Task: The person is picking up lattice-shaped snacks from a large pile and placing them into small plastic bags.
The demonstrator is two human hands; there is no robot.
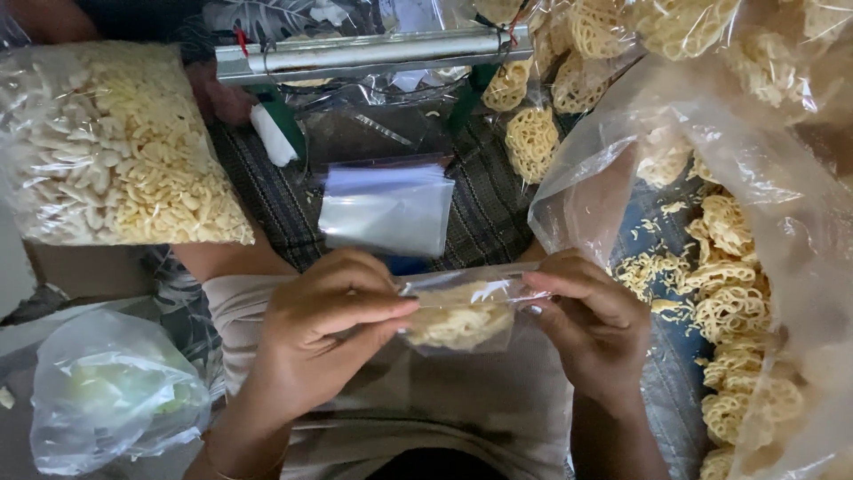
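Clear plastic everywhere. Left hand (324, 324) and right hand (591, 320) each pinch an end of a small clear bag of lattice crackers (462, 316), fingers clenched on its top edge, held over the lap. Beyond it, a stack of empty bags (386, 209) lies on a dark woven mat (480, 213). Metal sealer bar (373, 53) at the far edge. Big bag of pale chips (115, 151) left; large open sack of lattice crackers (737, 293) right; crumbs scattered about.

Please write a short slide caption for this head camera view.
Left hand and right hand hold a small clear bag of yellow crackers before a bag sealer.
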